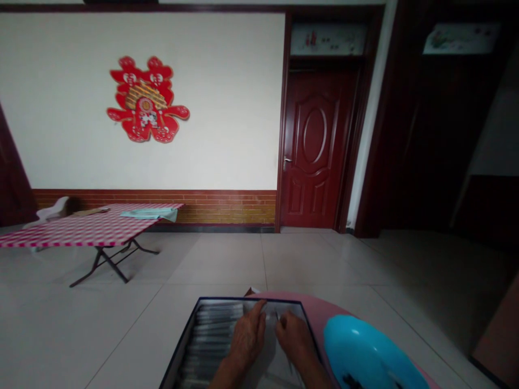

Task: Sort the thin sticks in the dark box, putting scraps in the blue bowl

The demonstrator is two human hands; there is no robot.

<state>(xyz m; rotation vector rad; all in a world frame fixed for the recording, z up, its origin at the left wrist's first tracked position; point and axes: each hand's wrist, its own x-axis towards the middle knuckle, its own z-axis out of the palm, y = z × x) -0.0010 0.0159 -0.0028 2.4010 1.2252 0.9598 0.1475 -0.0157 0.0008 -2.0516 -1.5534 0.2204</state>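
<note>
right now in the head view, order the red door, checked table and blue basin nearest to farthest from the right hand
From the right hand:
1. Blue basin, just to its right
2. Checked table, far off to the left, standing out on the floor
3. Red door, straight ahead in the back wall

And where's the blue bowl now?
In the head view, the blue bowl sits low on the right, on a pink surface, just right of the dark-edged box and the right hand.
</note>
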